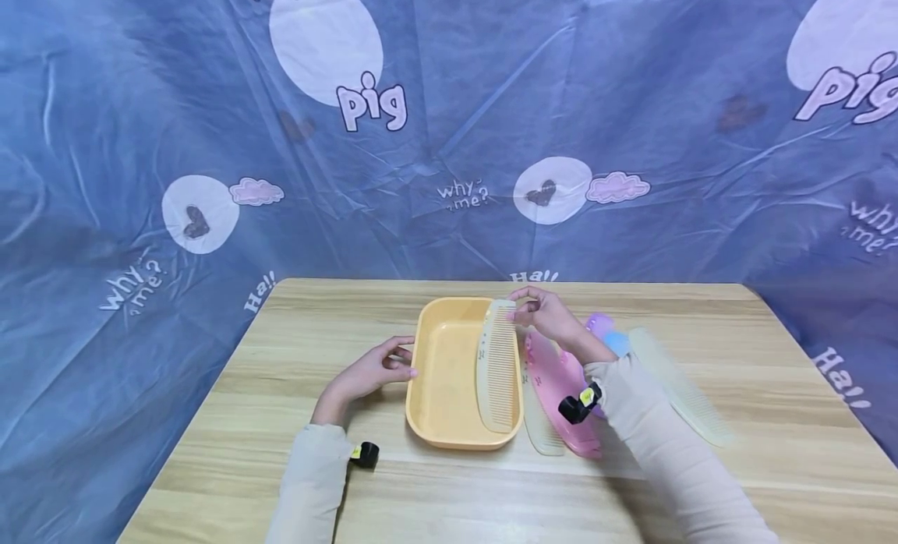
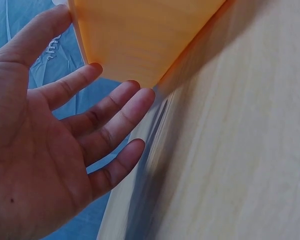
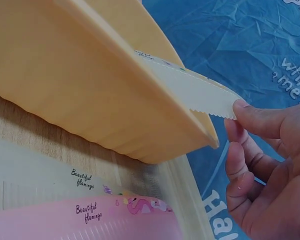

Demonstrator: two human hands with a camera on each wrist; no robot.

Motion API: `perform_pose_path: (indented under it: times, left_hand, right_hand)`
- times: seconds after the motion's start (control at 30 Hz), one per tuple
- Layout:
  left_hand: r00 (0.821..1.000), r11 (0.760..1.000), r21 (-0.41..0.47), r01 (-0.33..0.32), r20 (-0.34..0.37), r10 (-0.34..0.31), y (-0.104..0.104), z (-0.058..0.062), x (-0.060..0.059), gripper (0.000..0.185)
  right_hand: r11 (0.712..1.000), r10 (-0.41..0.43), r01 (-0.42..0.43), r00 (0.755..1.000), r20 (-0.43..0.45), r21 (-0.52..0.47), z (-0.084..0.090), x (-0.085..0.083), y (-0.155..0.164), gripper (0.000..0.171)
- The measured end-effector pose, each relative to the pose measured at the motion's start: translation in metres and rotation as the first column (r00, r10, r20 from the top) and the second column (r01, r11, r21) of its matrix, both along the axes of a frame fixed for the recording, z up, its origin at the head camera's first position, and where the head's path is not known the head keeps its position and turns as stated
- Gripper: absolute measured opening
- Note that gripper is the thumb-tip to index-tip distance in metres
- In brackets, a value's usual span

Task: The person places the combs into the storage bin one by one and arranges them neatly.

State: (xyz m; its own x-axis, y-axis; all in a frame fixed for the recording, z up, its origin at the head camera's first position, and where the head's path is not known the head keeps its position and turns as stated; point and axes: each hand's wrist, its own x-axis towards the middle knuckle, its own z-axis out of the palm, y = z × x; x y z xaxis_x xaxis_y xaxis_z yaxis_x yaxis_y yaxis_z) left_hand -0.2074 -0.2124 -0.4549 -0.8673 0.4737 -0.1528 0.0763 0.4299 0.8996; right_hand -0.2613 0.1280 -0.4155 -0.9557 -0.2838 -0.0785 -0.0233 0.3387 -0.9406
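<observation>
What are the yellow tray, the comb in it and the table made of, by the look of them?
Tray: probably plastic, smooth matte yellow, with rounded moulded walls.
Comb: likely plastic too, pale cream and slightly translucent, thin with fine moulded teeth; the right hand pinches its end.
Table: wood-look top with printed-looking straight grain, perhaps laminate; cannot tell for sure.

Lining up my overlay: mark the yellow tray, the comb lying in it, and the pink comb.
yellow tray [image 1: 438,388], head view, bare floor.
comb in tray [image 1: 496,369], head view, mid teeth.
pink comb [image 1: 554,380], head view, spine.
</observation>
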Motion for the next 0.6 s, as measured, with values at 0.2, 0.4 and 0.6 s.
perform_pose_path:
  times: [0.2,0.4,0.6]
  left_hand:
    - [1.0,1.0,0.007,-0.001,0.009,0.001,0.0,0.002,0.001,0.066]
    - [1.0,1.0,0.023,0.003,0.019,-0.003,-0.001,0.001,0.002,0.067]
    - [1.0,1.0,0.025,-0.004,0.022,0.003,-0.001,0.0,0.002,0.068]
  right_hand:
    - [1.0,-0.011,0.011,1.0,-0.009,0.0,-0.001,0.0,-0.002,0.039]
    - [1.0,-0.02,0.02,0.999,-0.032,0.004,-0.006,-0.003,-0.003,0.038]
    - [1.0,-0.018,0.018,0.999,-0.044,-0.007,-0.011,-0.006,-0.004,0.035]
